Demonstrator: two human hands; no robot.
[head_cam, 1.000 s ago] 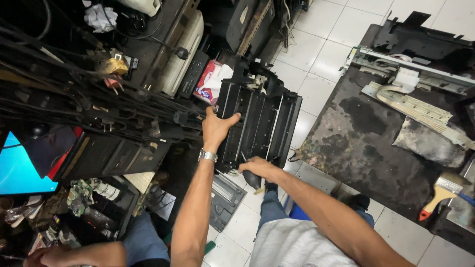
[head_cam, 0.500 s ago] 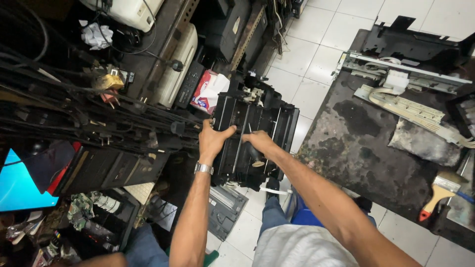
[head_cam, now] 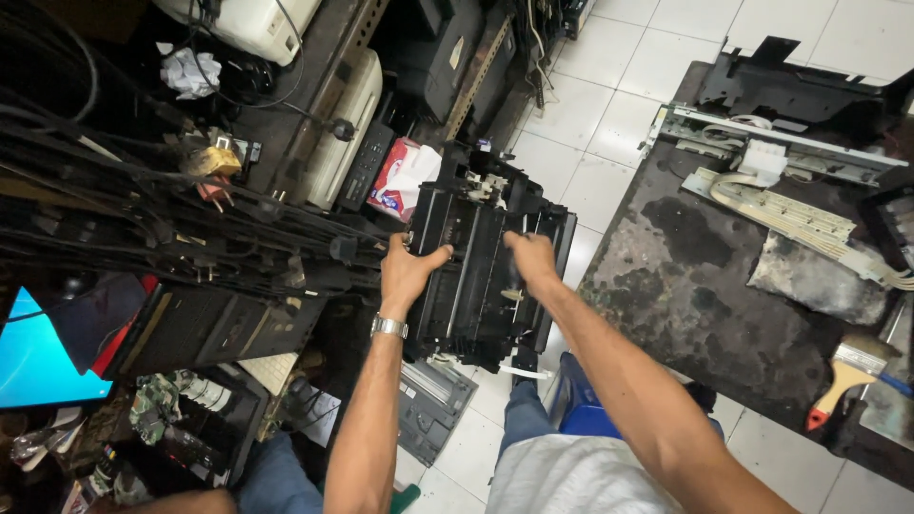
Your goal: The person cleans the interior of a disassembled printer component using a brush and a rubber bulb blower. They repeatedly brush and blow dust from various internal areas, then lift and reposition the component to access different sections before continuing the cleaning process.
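Note:
I hold a black printer chassis (head_cam: 481,238) in front of me, above the white tiled floor. My left hand (head_cam: 407,273), with a metal wristwatch, grips its left side. My right hand (head_cam: 533,262) grips its right part near the middle. The chassis is stripped, with rollers and white plastic parts showing at its top end.
A stained dark work table (head_cam: 705,286) stands at the right with a paintbrush (head_cam: 843,376), a flat ribbon cable (head_cam: 781,214) and a metal printer rail (head_cam: 781,143). Shelves of printers and black cables (head_cam: 143,219) fill the left. A red and white bag (head_cam: 400,181) lies behind the chassis. A lit blue screen (head_cam: 38,357) is at the far left.
My right hand has come up from the chassis's lower edge to its right side. My left hand has slid to its left edge. The chassis is now lifted and nearer to me.

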